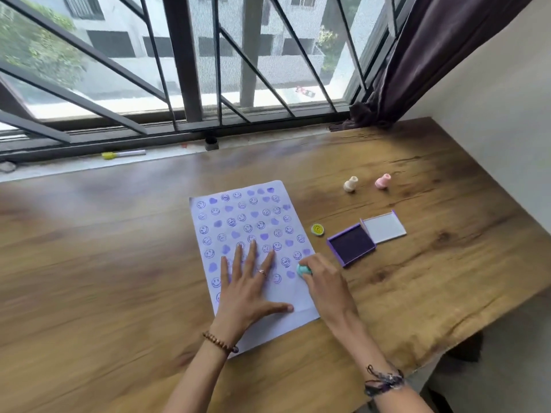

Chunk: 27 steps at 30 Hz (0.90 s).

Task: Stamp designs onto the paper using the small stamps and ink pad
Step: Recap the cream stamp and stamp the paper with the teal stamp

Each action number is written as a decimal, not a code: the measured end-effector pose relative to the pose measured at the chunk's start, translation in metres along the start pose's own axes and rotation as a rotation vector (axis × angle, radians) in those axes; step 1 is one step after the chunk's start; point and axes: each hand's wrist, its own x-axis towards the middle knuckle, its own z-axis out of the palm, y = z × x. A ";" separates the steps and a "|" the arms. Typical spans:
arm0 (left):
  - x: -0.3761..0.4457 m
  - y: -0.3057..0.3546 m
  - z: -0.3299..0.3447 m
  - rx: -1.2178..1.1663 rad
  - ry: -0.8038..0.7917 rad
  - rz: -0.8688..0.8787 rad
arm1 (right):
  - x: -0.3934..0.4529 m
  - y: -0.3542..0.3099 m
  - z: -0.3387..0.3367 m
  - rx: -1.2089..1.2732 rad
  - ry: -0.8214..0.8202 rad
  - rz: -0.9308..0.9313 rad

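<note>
A white paper sheet (238, 216) lies on the wooden table, covered with several purple smiley and heart prints. My left hand (247, 281) rests flat on its lower half, fingers spread. My right hand (320, 275) grips a small teal stamp (303, 270) at the sheet's right edge, pressed down on or just above the paper. To the right sits the open purple ink pad (351, 244) with its white lid (384, 226) hinged back. A yellow smiley stamp (317, 229) lies between pad and paper. A cream stamp (350, 184) and a pink stamp (382, 180) stand farther back.
The wooden table (119, 263) meets a window sill with dark metal bars at the back. A yellow-capped marker (122, 154) lies on the sill. A dark curtain (417, 55) hangs at the back right beside a white wall. The table's right edge runs close to the ink pad.
</note>
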 end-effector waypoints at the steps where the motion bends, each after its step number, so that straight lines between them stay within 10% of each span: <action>1: 0.000 0.000 0.000 0.002 -0.001 0.000 | 0.002 0.000 0.001 -0.026 -0.004 0.002; 14: 0.001 -0.002 0.003 -0.004 -0.029 0.000 | 0.033 -0.002 -0.012 -0.398 -0.276 -0.201; 19: 0.003 -0.001 0.000 -0.059 -0.048 -0.055 | 0.060 0.013 -0.043 0.110 -0.369 0.062; 27: 0.062 0.047 -0.025 -0.094 0.192 0.068 | 0.052 0.077 -0.090 0.742 -0.088 0.297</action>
